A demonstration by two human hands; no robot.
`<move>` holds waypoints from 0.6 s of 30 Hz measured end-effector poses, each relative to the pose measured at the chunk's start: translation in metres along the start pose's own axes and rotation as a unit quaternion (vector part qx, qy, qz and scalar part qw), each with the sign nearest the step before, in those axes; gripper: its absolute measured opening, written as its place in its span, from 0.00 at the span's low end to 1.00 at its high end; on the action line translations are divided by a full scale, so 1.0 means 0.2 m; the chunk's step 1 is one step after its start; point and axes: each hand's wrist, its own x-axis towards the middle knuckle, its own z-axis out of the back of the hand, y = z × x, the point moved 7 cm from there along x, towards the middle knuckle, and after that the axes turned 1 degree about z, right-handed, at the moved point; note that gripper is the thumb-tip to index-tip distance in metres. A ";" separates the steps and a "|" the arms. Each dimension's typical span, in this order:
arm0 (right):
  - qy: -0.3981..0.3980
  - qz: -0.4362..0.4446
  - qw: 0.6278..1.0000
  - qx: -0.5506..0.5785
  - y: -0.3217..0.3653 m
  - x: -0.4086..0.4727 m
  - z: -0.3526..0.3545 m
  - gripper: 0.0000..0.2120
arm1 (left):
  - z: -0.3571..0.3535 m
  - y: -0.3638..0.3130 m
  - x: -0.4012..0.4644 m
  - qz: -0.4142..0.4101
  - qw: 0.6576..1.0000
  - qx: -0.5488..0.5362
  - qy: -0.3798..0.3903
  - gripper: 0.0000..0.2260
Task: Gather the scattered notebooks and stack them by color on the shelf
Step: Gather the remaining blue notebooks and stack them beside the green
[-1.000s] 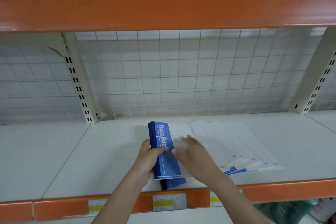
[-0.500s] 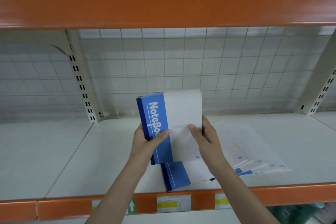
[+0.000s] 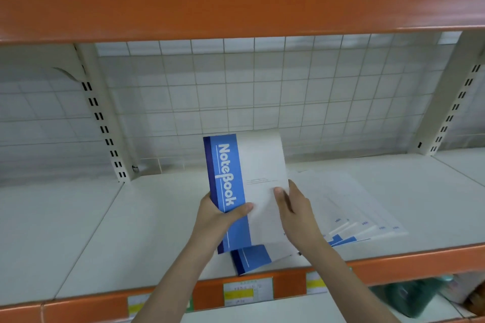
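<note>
A stack of blue-and-white notebooks (image 3: 252, 165) stands upright over the white shelf (image 3: 131, 217), cover facing me. My left hand (image 3: 220, 215) grips its blue spine side, thumb across the front. My right hand (image 3: 296, 207) holds the white right edge, thumb on the cover. Below the held stack one more blue-and-white notebook (image 3: 252, 259) lies flat near the shelf's front edge. Several others (image 3: 349, 212) lie fanned out flat to the right.
An orange beam (image 3: 236, 5) of the upper shelf hangs overhead. A wire grid back panel (image 3: 262, 97) and slotted uprights (image 3: 105, 123) close the bay. The orange front lip (image 3: 420, 257) carries price labels. Green items sit on the lower level at right.
The notebook stack went from lying low on the shelf to being lifted upright in both hands; since half a second ago it has stayed about the same.
</note>
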 end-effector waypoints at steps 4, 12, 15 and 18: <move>0.012 -0.110 0.993 -0.042 -0.09 0.03 0.08 0.15 | -0.03 0.02 0.03 0.062 0.998 0.001 -0.015 0.10; -0.012 -0.203 0.974 -0.104 -0.27 -0.06 0.38 0.17 | -0.36 0.08 0.05 0.131 0.989 0.065 0.030 0.07; -0.040 -0.225 0.966 -0.122 -0.33 -0.11 0.58 0.17 | -0.57 0.07 0.04 0.135 0.987 0.059 0.066 0.06; -0.070 -0.242 0.959 -0.130 -0.38 -0.16 0.82 0.18 | -0.82 0.07 0.01 0.146 0.983 0.047 0.100 0.06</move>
